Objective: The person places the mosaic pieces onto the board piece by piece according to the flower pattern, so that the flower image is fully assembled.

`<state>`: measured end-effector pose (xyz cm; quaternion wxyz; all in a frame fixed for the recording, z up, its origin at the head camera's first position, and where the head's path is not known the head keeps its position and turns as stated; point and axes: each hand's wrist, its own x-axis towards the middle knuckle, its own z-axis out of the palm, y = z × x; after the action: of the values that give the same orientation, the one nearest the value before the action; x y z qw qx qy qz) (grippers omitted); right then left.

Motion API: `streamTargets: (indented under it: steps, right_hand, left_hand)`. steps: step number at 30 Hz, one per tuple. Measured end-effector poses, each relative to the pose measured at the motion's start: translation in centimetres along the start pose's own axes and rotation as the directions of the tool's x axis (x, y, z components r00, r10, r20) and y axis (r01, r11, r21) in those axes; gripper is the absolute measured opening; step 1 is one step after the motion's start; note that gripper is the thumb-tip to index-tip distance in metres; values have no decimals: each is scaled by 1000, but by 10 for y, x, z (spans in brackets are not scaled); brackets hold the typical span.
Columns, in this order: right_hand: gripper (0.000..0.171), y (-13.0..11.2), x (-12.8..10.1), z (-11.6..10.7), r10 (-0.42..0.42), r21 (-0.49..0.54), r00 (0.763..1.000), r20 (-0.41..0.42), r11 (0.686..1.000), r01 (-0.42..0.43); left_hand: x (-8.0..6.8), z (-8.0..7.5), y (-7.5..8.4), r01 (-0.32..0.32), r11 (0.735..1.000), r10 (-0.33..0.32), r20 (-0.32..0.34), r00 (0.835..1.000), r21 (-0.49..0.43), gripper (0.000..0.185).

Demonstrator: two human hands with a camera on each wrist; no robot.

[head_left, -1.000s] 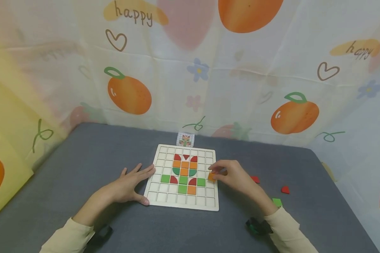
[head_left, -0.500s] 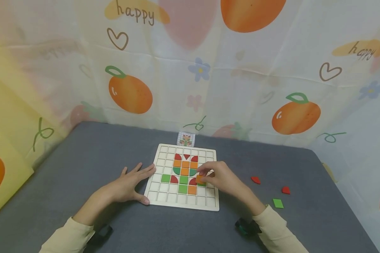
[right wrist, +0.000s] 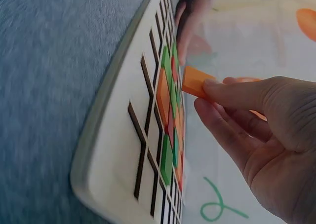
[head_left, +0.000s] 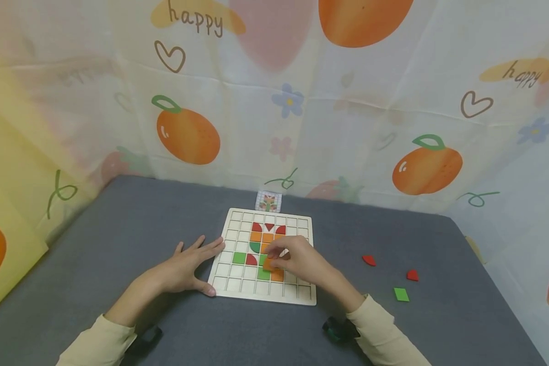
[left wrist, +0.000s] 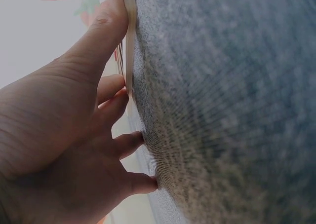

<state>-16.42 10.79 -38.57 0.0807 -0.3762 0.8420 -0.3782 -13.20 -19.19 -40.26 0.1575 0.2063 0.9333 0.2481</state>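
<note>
A wooden grid board (head_left: 265, 294) lies on the grey table, holding red, orange and green tiles in a pattern. My right hand (head_left: 297, 259) hovers over the board's middle and pinches an orange square tile (head_left: 269, 264) between thumb and fingertips; the right wrist view shows the orange tile (right wrist: 196, 82) held just above the board (right wrist: 118, 150). My left hand (head_left: 187, 267) lies flat on the table with straight fingers, its thumb and fingertips against the board's left edge (left wrist: 129, 46). A green tile (head_left: 239, 257) sits in the board's left part.
Two loose red tiles (head_left: 369, 260) (head_left: 412, 275) and a green tile (head_left: 401, 294) lie on the table to the right of the board. A small pattern card (head_left: 268, 201) leans at the back. A fruit-print curtain (head_left: 274, 101) surrounds the table.
My right hand has carried the orange tile leftward from the board's right edge to over its middle. The left hand has stayed where it was.
</note>
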Motion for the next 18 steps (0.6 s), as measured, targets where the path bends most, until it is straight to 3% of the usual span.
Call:
streamTargets:
  steps: [18]
  right_hand:
    - [21,-7,19,26,-48,8,999,13,999,48]
  left_hand:
    - [-3,0,2,-23,1000,23,-19,1000,-9,109]
